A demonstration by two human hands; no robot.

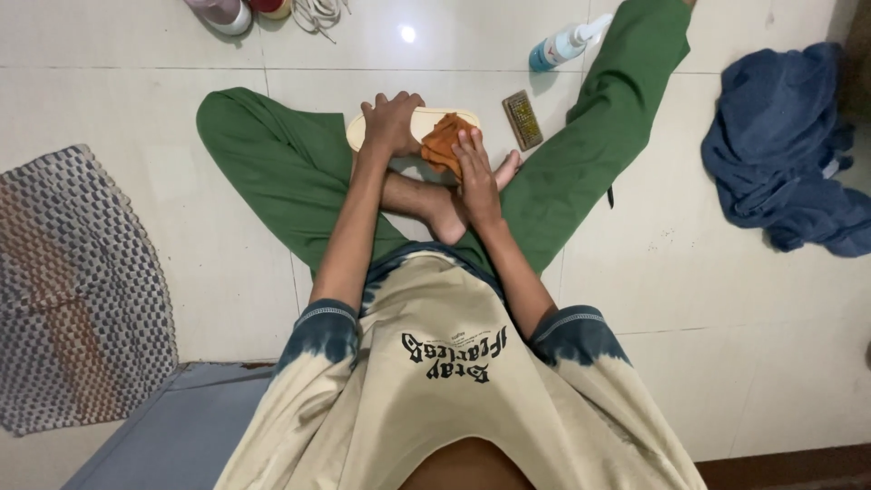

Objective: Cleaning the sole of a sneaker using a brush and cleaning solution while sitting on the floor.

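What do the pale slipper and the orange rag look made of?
The cream oval slipper under the left hand looks like moulded foam or rubber: matte, smooth, rounded edge. The rust-orange rag under the right hand looks like soft woven cloth: it crumples in folds.

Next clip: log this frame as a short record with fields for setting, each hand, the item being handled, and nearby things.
setting: person seated on pale tiled floor, legs in green trousers
left hand: pressed on one end of flat cream-coloured sandal
right hand: pressing crumpled orange cloth onto the sandal
nearby: blue-and-white spray bottle, small brown rectangular brush, heaped dark blue garment, woven grey mat
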